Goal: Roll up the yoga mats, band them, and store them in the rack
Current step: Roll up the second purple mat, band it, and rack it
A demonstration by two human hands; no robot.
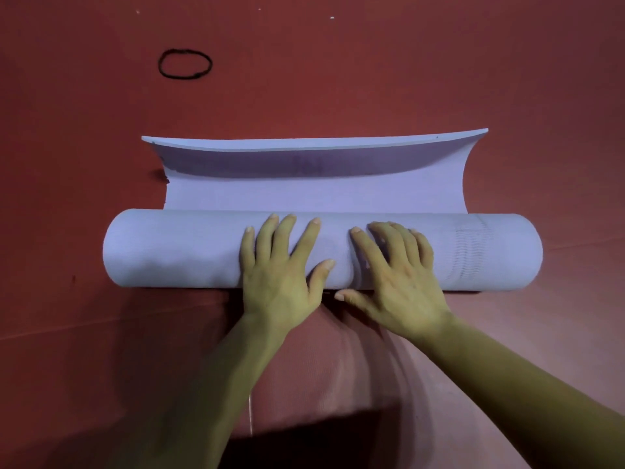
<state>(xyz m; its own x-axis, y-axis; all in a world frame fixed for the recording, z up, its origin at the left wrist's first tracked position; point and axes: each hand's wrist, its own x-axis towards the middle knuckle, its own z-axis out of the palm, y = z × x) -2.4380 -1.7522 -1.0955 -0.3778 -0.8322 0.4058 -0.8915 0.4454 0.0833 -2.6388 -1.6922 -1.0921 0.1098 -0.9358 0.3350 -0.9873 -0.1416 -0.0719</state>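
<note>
The lavender yoga mat (176,252) lies crosswise on the red floor (338,79), mostly rolled into a thick cylinder. Its short unrolled tail stretches away beyond the roll, with the far edge curling upward. A black elastic band (179,77) lies flat as an open oval, well apart, beyond the mat's left end.

Red floor (338,79), tiny white specks (332,17)

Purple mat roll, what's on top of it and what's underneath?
Left hand and right hand rest flat on the roll. It lies on the red floor; whatever is directly beneath is covered.
</note>
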